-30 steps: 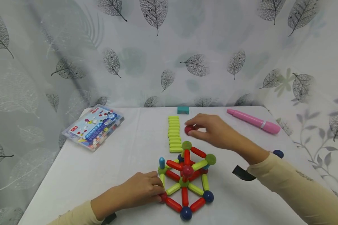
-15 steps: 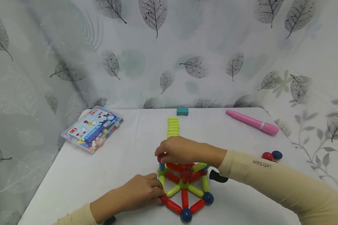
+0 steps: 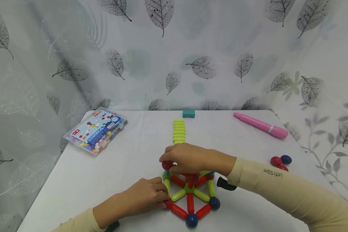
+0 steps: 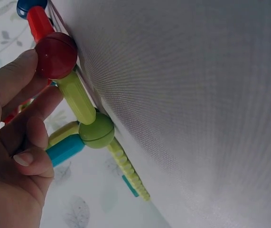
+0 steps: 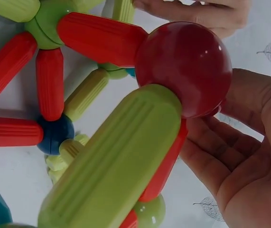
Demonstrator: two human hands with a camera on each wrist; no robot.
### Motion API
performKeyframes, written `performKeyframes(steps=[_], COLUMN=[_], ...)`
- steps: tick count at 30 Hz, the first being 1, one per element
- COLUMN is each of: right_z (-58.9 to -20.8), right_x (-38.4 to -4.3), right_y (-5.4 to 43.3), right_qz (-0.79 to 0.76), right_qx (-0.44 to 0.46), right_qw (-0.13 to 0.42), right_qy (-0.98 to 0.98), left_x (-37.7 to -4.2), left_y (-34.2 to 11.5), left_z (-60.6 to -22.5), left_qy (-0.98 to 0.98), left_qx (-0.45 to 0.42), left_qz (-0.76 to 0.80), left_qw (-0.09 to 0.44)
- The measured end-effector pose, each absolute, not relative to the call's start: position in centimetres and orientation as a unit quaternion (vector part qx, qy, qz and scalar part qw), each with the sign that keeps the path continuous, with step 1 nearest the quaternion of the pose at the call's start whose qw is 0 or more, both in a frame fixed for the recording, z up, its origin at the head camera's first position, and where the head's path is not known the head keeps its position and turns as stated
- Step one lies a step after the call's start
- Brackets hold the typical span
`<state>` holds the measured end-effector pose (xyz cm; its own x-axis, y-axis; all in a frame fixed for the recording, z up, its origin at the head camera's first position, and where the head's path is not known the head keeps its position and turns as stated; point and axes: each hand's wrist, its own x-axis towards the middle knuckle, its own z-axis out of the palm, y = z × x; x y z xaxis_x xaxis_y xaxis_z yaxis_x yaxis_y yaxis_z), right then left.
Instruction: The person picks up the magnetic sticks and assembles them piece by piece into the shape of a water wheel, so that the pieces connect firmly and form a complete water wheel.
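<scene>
We see a glossy, round red ball [image 3: 167, 165] atop the short blue rod [image 3: 167, 172], at the left of a frame [image 3: 190, 203] of red and lime rods | our right hand [image 3: 187, 158] pinches it, fingertips curled round | our left hand [image 3: 145, 196] grips a dark-red corner ball [image 4: 57, 56] nearer us | lime row [image 3: 178, 130] beyond

On the table [image 3: 110, 174], case [image 3: 95, 130] left, 3 balls [image 3: 276, 161] right, marker [image 3: 261, 125] behind them, rod-and-ball frame [image 3: 189, 188] front centre.
</scene>
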<state>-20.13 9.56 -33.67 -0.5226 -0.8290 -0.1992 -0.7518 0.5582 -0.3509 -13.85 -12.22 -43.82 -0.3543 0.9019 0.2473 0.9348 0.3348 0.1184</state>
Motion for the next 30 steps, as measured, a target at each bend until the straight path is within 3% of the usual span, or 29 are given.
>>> performKeyframes(steps=[10,19,25,30], right_z=[-33.0,-31.0,-32.2,-33.8], right_x=[-20.4,-24.9,-27.8,-28.1], right_y=[9.8,13.8,17.0,18.3], right_qz=[-0.093,-0.084,-0.075,-0.101], right_qx=[-0.446,-0.377,-0.330,-0.335], right_qw=[0.163,0.060,0.111,0.178], right_qy=[0.875,0.921,0.934,0.920], left_x=[-14.0,-13.9,-13.8,-13.8], left_y=[-12.2,-12.2,-12.2,-12.2], left_z=[-43.8,-43.9,-44.0,-43.9], left_qy=[-0.815,-0.822,-0.825,-0.829], left_qx=[-0.564,-0.555,-0.551,-0.547], left_qz=[-0.119,-0.126,-0.125,-0.113], left_qw=[0.061,0.025,0.021,0.020])
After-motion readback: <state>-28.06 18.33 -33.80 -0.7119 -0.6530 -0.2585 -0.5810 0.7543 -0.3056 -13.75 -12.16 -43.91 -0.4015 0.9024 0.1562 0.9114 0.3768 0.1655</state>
